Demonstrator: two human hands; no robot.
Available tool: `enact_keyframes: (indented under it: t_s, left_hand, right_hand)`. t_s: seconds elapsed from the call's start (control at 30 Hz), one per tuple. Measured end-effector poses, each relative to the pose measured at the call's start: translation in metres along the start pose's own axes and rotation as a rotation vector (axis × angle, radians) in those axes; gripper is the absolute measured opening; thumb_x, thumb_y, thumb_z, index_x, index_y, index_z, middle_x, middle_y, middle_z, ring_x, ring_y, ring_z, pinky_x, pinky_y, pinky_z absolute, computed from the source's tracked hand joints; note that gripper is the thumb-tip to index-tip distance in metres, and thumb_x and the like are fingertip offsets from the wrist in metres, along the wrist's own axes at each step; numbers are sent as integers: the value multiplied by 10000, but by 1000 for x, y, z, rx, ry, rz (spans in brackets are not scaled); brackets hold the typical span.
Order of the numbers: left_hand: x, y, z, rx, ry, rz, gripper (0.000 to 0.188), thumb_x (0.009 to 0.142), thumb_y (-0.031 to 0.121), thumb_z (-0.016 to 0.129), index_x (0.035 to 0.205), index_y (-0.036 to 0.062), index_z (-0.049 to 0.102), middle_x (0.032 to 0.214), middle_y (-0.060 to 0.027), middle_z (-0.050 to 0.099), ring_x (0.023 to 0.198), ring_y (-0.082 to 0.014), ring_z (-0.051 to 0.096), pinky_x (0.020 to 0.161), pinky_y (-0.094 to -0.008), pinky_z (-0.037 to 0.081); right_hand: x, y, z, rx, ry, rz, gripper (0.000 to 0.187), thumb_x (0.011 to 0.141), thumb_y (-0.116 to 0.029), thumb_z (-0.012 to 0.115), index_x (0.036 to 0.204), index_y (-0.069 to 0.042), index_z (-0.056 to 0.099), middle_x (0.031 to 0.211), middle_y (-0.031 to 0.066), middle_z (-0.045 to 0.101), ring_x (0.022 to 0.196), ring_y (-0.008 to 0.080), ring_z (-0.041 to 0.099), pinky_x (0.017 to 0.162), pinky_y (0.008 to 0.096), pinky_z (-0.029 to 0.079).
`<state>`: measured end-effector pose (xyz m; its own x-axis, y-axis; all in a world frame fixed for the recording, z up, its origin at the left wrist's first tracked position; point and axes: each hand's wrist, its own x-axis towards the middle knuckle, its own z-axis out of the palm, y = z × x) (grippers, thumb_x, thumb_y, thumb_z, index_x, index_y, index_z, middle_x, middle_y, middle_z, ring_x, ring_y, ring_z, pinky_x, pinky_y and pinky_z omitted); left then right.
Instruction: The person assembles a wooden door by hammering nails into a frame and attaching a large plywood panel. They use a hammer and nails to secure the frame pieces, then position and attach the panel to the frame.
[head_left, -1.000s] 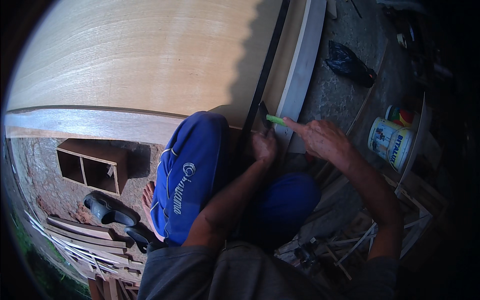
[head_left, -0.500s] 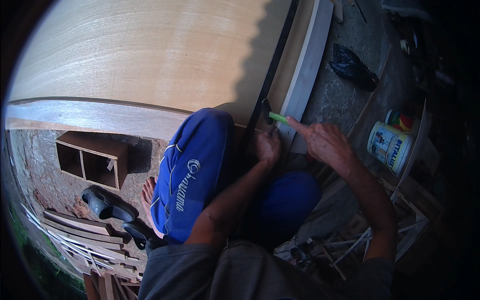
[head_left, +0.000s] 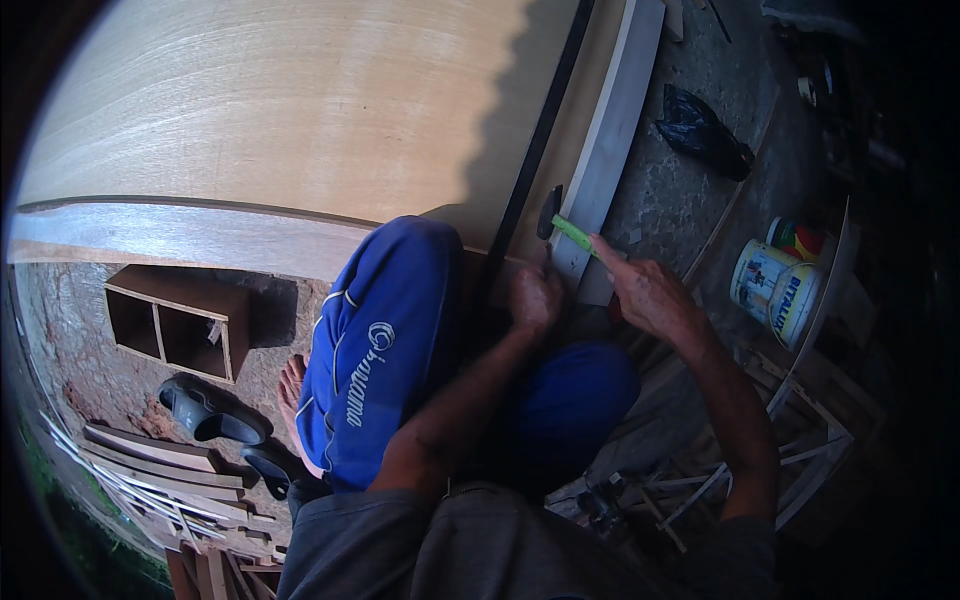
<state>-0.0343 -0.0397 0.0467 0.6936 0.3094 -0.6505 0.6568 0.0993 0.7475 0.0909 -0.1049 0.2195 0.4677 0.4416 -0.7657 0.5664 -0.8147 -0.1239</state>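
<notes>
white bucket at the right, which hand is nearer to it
Right: the right hand, on the green hammer handle, is left of the white bucket; the left hand is farther left.

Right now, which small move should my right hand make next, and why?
Probably a short, controlled tap with the hammer, clear of your left hand: your right hand grips the green handle, and in this view the dark head appears just beyond your left hand, by the pale board. Whatever that hand may hold is too small to tell.
</notes>
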Motion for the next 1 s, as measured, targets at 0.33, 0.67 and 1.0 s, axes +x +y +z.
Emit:
enact_keyframes:
  t_s: [0.33, 0.67, 1.0]
  left_hand:
    - [2, 1, -1, 51, -63, -10, 331, 987, 229, 512, 1216, 33, 651, 943, -304, 671, 965, -452, 666, 792, -517, 525]
    - [-1, 9, -8, 61, -121, -40, 306, 994, 204, 504, 1203, 44, 660, 1018, -300, 665, 1016, -458, 646, 822, -514, 514]
    - [-1, 10, -10, 66, -103, -23, 309, 989, 173, 507, 1231, 56, 660, 1006, -293, 674, 1014, -457, 651, 838, -524, 515]
  right_hand:
    - [7, 2, -10, 94, 66, 6, 560, 1000, -130, 530, 1536, -124, 371, 832, 290, 673, 800, 454, 684, 720, 534, 534]
    - [10, 4, -9, 99, 54, -21, 559, 999, -160, 531, 1538, -172, 385, 907, 288, 683, 838, 450, 681, 767, 520, 546]
    - [11, 2, -8, -32, -101, 34, 561, 986, -130, 532, 1530, -169, 399, 905, 312, 664, 839, 470, 671, 763, 546, 533]
